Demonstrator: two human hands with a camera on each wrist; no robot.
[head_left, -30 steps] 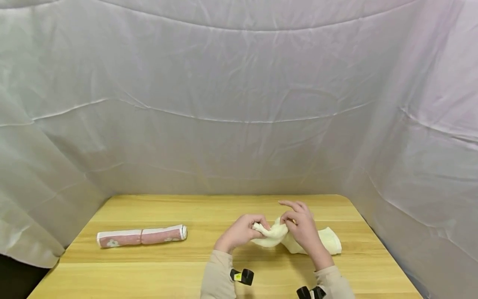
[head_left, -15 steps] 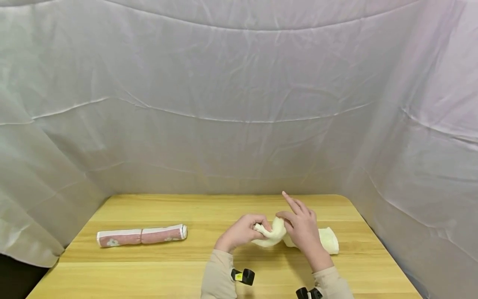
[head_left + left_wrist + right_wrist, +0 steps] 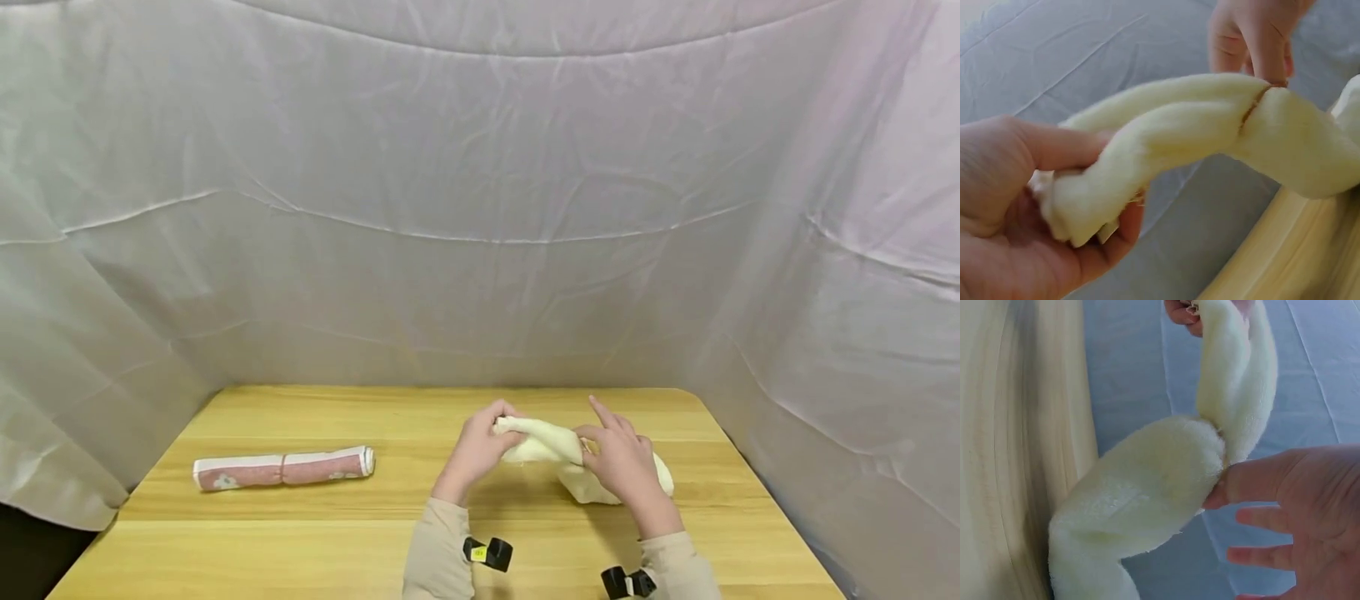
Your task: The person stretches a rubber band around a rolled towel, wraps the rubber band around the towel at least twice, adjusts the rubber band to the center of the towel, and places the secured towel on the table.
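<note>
A cream towel [image 3: 543,437] is bunched and bent, its left part raised off the table and its right part lying lower behind my right hand. A thin brown band [image 3: 1254,107] cinches it near the middle. My left hand [image 3: 474,448] grips the towel's left end between thumb and fingers. At the band, my right hand [image 3: 626,462] pinches the towel, its thumb [image 3: 1254,481] right beside the cinched spot. Its other fingers are spread away from the cloth. Whether the right fingertips have hold of the band itself is hard to tell.
A rolled pink-and-white towel [image 3: 315,468] with flower marks, tied round its middle, lies on the left of the wooden table [image 3: 300,558]. Grey fabric curtains [image 3: 480,292] hang behind the table and at both sides.
My left hand has risen, lifting the towel's left end and stretching it out straighter. My right hand stays near the band, with its raised fingers shifted slightly right.
</note>
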